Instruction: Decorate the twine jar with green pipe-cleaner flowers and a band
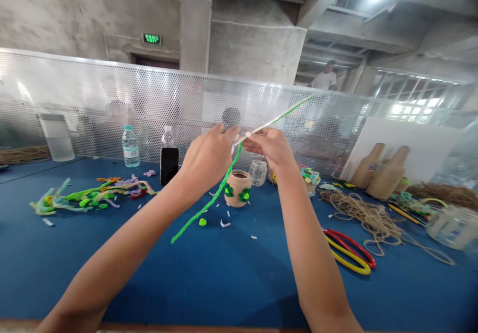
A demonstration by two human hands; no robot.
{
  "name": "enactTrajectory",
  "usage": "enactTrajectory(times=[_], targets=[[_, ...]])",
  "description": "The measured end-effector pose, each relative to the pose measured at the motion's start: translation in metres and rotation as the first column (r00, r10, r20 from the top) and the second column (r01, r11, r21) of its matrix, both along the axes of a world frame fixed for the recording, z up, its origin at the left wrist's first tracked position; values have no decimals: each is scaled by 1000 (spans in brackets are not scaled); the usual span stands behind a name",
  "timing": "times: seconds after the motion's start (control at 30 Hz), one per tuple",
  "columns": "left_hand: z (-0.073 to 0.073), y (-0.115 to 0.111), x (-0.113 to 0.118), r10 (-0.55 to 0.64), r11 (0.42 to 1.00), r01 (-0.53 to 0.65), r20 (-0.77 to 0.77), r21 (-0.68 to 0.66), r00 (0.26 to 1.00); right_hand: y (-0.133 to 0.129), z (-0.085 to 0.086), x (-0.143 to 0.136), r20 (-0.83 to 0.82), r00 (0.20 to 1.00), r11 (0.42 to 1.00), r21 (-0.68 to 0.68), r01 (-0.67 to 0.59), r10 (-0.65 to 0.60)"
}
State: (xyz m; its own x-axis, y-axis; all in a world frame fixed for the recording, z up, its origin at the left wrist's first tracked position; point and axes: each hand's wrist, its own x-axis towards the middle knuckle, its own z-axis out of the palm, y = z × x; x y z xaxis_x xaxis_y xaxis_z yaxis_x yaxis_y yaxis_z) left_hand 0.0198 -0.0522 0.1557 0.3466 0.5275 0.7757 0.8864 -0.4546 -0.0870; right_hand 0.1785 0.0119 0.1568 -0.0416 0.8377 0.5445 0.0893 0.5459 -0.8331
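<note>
Raised above the table, my left hand (209,156) is closed at its fingertips, with a bit of white strip showing there. Facing it, my right hand (274,146) pinches a green pipe cleaner (209,203) together with a narrow white strip (267,124). One end of the pipe cleaner hangs down to the left; the other runs up to the right along the strip. My fingers partly cover where the two meet. Below stands a twine-wrapped jar (238,198) with dark green flower shapes. A small bright green pompom-like piece (202,222) lies on the table near it.
Colourful pipe cleaner pieces (93,193) lie at left, near a water bottle (130,149) and a phone (169,166). Behind the jar is a glass jar (258,172). Red and yellow-handled scissors (351,253), loose twine (358,208) and wrapped bottles (388,173) are at right.
</note>
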Motion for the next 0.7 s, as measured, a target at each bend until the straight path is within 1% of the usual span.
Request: enactTrajectory(times=[0.1, 0.2, 0.33, 0.4, 0.57, 0.7], targets=[[2, -1, -1, 20, 995, -18, 18, -97, 1000, -2, 1, -2, 3, 1000, 999, 45, -25, 25], [1, -1, -3, 42, 980, -40, 8, -197, 999, -4, 1, -4, -4, 1000, 997, 72, -4, 4], [-1, -1, -2, -17, 965, 17, 2, -261, 1000, -6, 1, -5, 18, 1000, 998, 66, 15, -16], [-2, -1, -1, -23, 961, 15, -28, -277, 999, -5, 1, -5, 28, 1000, 997, 70, 12, -14], [-6, 1, 4, 25, 966, -67, -168, -248, 985, -5, 1, -6, 34, 999, 996, 79, 30, -33], [-10, 2, 7, 47, 964, -99, -210, -247, 977, -5, 1, -5, 32, 998, 995, 80, 51, -54]])
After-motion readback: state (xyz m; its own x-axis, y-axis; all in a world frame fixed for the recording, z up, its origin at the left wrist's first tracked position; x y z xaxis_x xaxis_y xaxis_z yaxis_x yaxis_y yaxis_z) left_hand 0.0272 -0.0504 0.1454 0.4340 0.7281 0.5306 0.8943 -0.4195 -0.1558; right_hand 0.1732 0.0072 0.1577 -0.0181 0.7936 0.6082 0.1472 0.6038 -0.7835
